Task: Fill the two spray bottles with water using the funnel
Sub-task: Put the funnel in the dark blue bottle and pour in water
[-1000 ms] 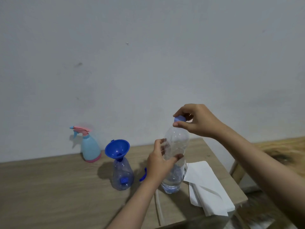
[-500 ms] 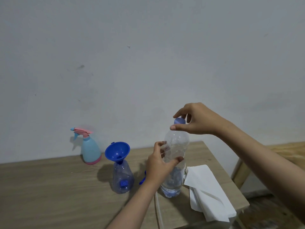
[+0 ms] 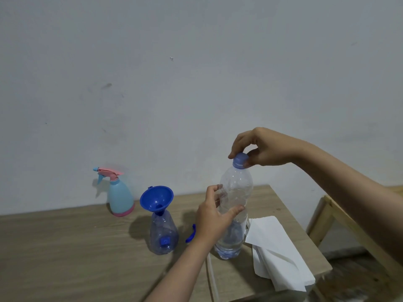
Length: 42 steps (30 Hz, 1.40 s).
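My left hand [image 3: 214,219] wraps the thin, crushable water bottle [image 3: 234,205] mid-body, light, low on water; my right hand [image 3: 259,149] pinches its cap [image 3: 240,159], so grip gently

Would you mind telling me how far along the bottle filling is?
Done: the funnel sits in the clear spray bottle. In hand: the left hand holds the water bottle while the right hand grips its cap. Left: pouring; the clear bottle looks empty, the light-blue one still wears its sprayer.
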Motion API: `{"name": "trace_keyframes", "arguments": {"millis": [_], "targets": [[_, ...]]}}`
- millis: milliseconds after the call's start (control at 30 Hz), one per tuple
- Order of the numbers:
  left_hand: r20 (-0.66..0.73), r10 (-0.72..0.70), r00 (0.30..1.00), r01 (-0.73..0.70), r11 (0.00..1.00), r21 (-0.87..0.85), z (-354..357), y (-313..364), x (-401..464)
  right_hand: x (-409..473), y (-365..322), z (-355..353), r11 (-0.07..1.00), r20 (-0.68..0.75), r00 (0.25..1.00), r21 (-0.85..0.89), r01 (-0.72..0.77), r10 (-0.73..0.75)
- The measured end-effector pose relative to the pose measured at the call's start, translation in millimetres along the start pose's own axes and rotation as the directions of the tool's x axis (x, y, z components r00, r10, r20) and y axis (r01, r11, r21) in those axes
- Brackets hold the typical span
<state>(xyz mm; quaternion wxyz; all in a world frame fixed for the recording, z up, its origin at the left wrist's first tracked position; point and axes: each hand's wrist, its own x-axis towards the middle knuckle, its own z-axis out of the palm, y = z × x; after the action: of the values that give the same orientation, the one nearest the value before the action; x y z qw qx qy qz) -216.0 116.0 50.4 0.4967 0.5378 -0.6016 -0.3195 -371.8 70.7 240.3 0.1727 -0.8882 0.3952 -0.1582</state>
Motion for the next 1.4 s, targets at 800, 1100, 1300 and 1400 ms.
{"name": "trace_keyframes", "arguments": {"millis": [800, 1100, 1300, 1400], "targets": [[0.004, -0.003, 1.000, 0.003, 1.000, -0.007, -0.7, -6.6, 0.5, -142.5, 35.7, 317.0, 0.694, -0.548, 0.483, 0.693, -0.195, 0.683], [0.004, -0.028, 1.000, 0.028, 0.999, -0.016, -1.2, -0.7, -3.6, -148.8, 58.0, 370.9, 0.826, -0.559, 0.615, 0.451, -0.337, 0.556], [0.025, -0.055, 0.998, 0.055, 0.998, -0.026, -1.9, 2.8, -2.8, -143.1, 46.3, 357.7, 0.756, -0.570, 0.529, 0.607, -0.245, 0.629], [0.050, -0.087, 0.995, 0.089, 0.995, -0.044, -2.5, 5.3, -4.3, -128.2, 36.2, 322.1, 0.794, -0.670, 0.461, 0.589, -0.147, 0.582]]}}
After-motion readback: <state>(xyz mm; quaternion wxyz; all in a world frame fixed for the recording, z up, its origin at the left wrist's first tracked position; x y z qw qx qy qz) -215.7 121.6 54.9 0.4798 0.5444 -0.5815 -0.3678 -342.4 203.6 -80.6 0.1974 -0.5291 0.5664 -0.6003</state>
